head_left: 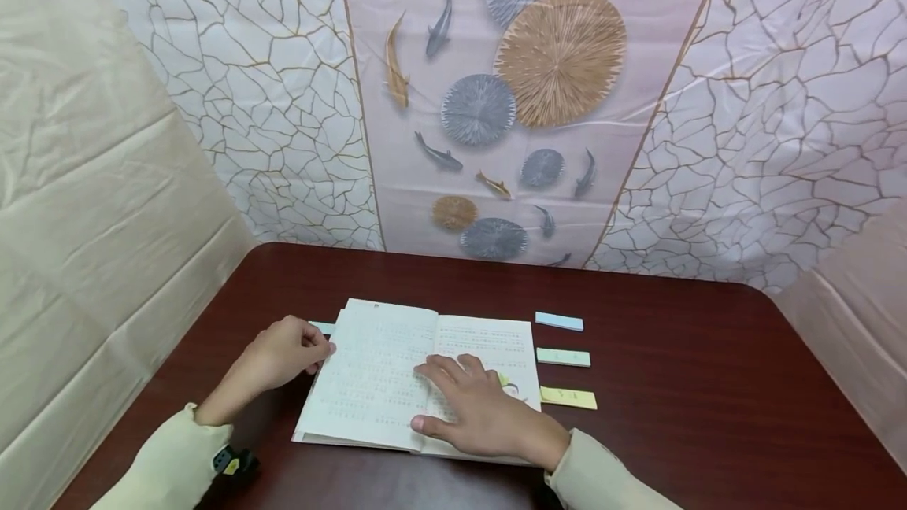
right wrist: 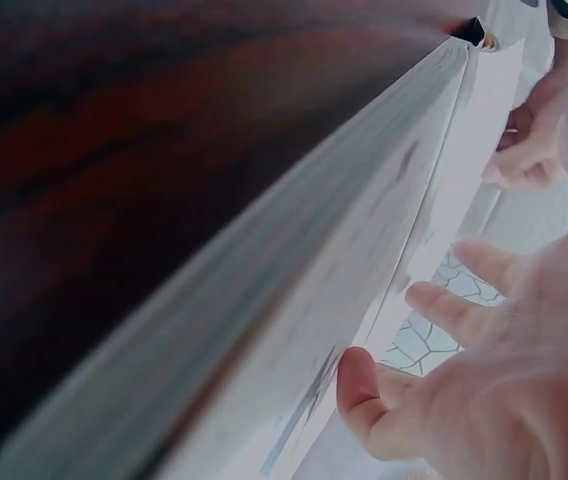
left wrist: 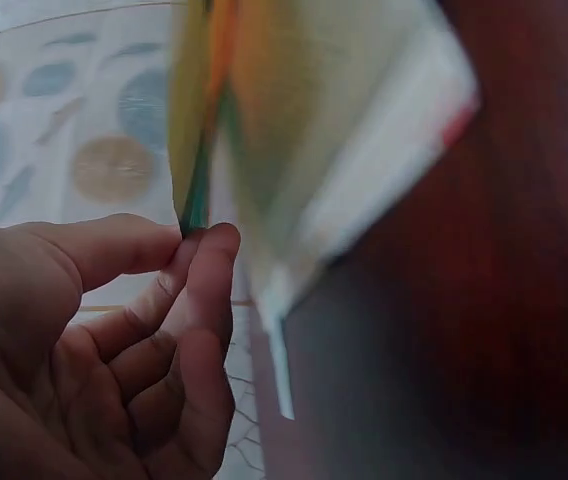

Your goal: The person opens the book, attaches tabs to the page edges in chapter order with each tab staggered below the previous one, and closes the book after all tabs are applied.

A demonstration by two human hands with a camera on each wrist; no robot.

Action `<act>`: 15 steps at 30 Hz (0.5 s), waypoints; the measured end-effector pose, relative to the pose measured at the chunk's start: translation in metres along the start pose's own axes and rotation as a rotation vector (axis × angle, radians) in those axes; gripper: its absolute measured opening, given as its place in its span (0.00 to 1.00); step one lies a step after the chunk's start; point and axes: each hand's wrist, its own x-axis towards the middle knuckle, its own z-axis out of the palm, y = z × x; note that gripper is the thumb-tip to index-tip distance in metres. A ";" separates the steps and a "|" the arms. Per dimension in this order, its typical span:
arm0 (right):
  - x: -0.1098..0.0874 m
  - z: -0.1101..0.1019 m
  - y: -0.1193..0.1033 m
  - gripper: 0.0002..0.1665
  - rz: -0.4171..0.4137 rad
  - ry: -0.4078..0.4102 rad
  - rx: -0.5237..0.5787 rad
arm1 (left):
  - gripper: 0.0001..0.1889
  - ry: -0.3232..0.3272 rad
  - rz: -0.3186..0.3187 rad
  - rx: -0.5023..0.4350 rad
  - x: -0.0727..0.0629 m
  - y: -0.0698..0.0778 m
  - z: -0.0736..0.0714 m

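An open book with printed pages lies on the dark red-brown table. At its left edge, my left hand pinches a page between thumb and fingertips; in the left wrist view that page stands apart from the book's thicker part. My right hand is spread over the right-hand page near the fold, its fingers only loosely bent and gripping nothing. The right wrist view shows this hand beside the page. A small pale-blue sticky tab sticks out past the book's left edge.
To the right of the book lie three sticky-note pads in a column: blue, green and yellow. The table reaches back to a patterned cloth wall. A pale cloth hangs at the left.
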 end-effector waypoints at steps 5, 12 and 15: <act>0.001 -0.001 -0.001 0.42 0.003 -0.015 -0.043 | 0.18 0.048 0.008 0.158 0.001 0.002 0.012; 0.002 -0.006 0.002 0.40 -0.017 -0.052 -0.068 | 0.11 0.150 0.057 0.284 -0.001 0.013 0.015; 0.003 -0.009 0.005 0.42 -0.033 -0.070 -0.082 | 0.20 0.117 0.164 0.236 -0.002 0.022 0.017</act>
